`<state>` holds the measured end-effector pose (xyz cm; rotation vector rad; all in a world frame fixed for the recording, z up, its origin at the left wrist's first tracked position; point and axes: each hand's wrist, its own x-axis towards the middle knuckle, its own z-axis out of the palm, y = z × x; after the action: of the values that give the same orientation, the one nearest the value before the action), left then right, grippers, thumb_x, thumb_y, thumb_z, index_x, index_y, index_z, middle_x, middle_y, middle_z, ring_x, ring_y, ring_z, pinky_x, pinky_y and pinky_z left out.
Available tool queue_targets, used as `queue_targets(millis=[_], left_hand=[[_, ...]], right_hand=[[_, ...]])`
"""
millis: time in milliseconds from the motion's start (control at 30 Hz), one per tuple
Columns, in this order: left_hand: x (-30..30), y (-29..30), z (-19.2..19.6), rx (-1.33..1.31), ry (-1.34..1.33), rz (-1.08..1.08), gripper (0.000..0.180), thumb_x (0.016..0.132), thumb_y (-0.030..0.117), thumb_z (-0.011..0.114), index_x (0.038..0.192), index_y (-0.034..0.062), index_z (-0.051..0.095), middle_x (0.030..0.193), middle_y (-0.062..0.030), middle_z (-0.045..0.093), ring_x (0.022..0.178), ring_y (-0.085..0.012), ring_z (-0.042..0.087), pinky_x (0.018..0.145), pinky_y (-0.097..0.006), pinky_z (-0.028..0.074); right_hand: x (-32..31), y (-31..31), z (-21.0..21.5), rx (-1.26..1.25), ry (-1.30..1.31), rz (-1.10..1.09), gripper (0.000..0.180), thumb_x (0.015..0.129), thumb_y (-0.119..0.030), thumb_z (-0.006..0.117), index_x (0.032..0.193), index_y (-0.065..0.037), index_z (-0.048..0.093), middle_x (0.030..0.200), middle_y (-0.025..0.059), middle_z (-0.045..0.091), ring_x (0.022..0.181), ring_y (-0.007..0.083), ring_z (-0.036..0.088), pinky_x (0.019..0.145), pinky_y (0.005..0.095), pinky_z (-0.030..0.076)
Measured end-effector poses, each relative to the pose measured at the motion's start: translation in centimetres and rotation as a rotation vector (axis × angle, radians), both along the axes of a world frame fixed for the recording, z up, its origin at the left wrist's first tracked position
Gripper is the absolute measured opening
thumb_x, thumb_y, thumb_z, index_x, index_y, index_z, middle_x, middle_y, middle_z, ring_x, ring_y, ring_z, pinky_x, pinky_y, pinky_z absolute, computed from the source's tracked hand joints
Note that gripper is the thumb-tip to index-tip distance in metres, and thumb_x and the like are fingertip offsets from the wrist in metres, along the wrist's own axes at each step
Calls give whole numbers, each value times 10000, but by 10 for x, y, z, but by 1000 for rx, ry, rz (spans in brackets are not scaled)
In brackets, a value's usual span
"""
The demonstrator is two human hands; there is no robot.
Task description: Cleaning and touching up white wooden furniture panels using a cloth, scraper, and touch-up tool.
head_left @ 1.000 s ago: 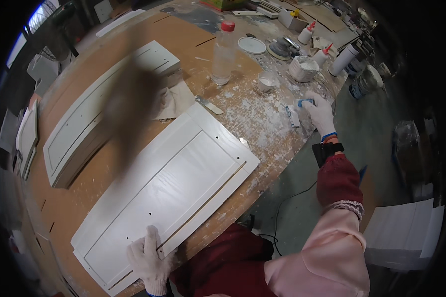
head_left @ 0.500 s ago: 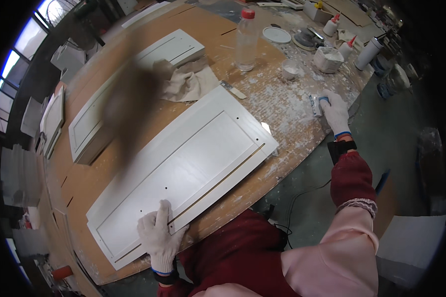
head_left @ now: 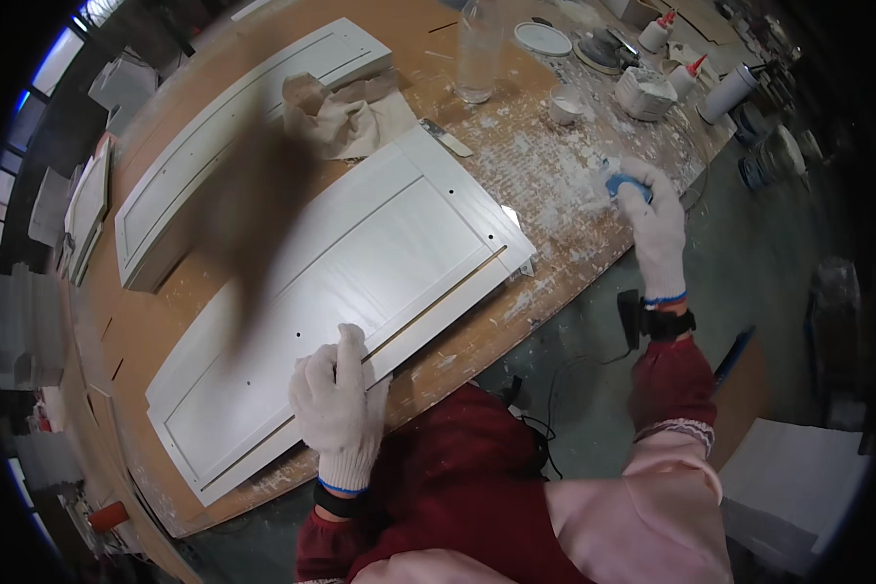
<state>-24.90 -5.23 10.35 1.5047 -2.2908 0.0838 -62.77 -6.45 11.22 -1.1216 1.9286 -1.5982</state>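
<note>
A white-painted panel [head_left: 350,263] with a recessed field, a slot along its near side and small dark holes lies slanted across the table. My left hand [head_left: 336,399], in a pale knit glove, is at its near edge, fingers bent over the top and thumb down along the side. Off the panel's right end, my right hand [head_left: 659,229], gloved alike, is closed around a small blue block [head_left: 630,187] just above the dusty tabletop. The block's underside is hidden. White powder and crumbs [head_left: 540,161] are scattered beside it.
Behind lie a second white panel [head_left: 156,219], a crumpled cloth [head_left: 346,117] and a putty knife [head_left: 445,137]. A clear bottle [head_left: 478,58], white tub [head_left: 645,92], small cup [head_left: 565,104], sander [head_left: 603,51] and glue bottles [head_left: 658,31] stand farther back. A brown blur hides part of both panels.
My right hand has raised and turned the blue block. My left hand has slid right along the panel's near edge, its fingers more bent. The whole view has shifted slightly.
</note>
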Motion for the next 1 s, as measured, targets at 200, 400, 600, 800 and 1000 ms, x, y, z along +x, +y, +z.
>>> queue_targets(millis=[200, 400, 600, 800, 1000], left_hand=[[-2, -2, -9, -50, -106, 79, 803, 533, 104, 848, 1295, 144, 598, 925, -23, 544, 858, -235, 539, 763, -359, 463], [-3, -5, -15, -106, -124, 91, 768, 552, 114, 837, 1285, 152, 612, 916, -25, 545, 839, -237, 538, 754, -366, 461], [-3, -5, -9, -27, -101, 93, 844, 488, 63, 855, 1289, 165, 609, 900, -20, 542, 824, -234, 533, 743, -366, 454], [-2, -6, -12, -48, -65, 76, 860, 480, 68, 861, 1293, 176, 604, 902, -16, 538, 834, -229, 532, 745, -356, 453], [0, -4, -14, -50, -83, 81, 831, 493, 70, 856, 1282, 172, 614, 901, -18, 541, 825, -227, 536, 743, -357, 458]], right_hand=[[78, 49, -18, -149, 351, 30, 296, 824, -16, 650, 1119, 4, 640, 1039, 127, 628, 911, 214, 623, 808, 304, 500], [90, 54, -28, -140, 406, 14, 305, 809, -18, 680, 1111, 7, 648, 1033, 134, 628, 905, 239, 625, 802, 316, 504], [96, 47, -24, -205, 476, 34, 322, 787, 1, 690, 1106, -3, 652, 1010, 138, 633, 900, 260, 627, 794, 327, 507], [95, 42, -22, -197, 605, 73, 336, 772, 21, 698, 1104, -3, 653, 1002, 143, 634, 866, 264, 624, 766, 332, 514], [95, 43, -23, -180, 621, -17, 335, 768, 21, 702, 1099, -8, 655, 985, 140, 645, 851, 265, 630, 757, 337, 518]])
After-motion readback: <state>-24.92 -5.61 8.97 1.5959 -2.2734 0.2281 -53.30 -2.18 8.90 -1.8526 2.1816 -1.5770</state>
